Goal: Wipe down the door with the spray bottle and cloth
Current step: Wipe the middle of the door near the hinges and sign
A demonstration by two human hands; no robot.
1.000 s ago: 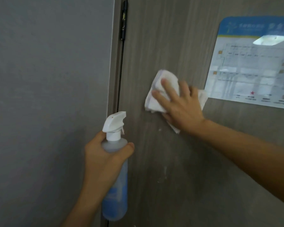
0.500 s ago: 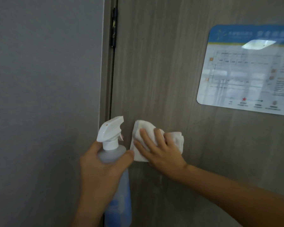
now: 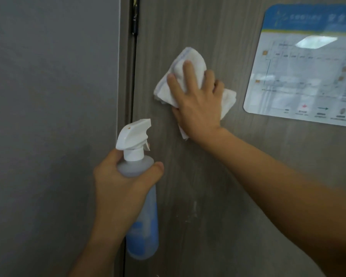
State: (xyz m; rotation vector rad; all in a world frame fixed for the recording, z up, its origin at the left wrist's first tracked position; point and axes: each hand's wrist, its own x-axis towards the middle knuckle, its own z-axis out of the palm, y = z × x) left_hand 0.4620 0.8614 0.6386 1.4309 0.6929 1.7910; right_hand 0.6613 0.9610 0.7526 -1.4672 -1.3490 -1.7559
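While my right hand (image 3: pixel 198 108) presses the cloth (image 3: pixel 186 76) flat against the door (image 3: pixel 238 186), fingers spread over the wad and palm bearing on its lower half, my left hand (image 3: pixel 120 186) is closed around the neck of the bottle (image 3: pixel 140 206), thumb across the front just under the white trigger head, no finger on the trigger that I can see. The bottle stands upright just beside the hinge edge, below and left of the cloth, its nozzle pointing toward the door; the blue liquid sits in its lower part. The cloth lies between the hinge side and the laminated sign (image 3: pixel 308 66), close to the sign's lower left corner but not touching it. The step, as I judge it, is the wiping stroke, and to do it well I would keep the palm flat so the whole pad bears evenly, run long overlapping passes along the grain, and turn the wad to a clean face when it greys. Pale flecks and a streak (image 3: pixel 194 208) show lower on the door, right of the bottle, so that patch likely needs spray and a firm pass next. I would steer clear of the sign's edge so moisture does not creep under it, and hold the bottle off the panel.
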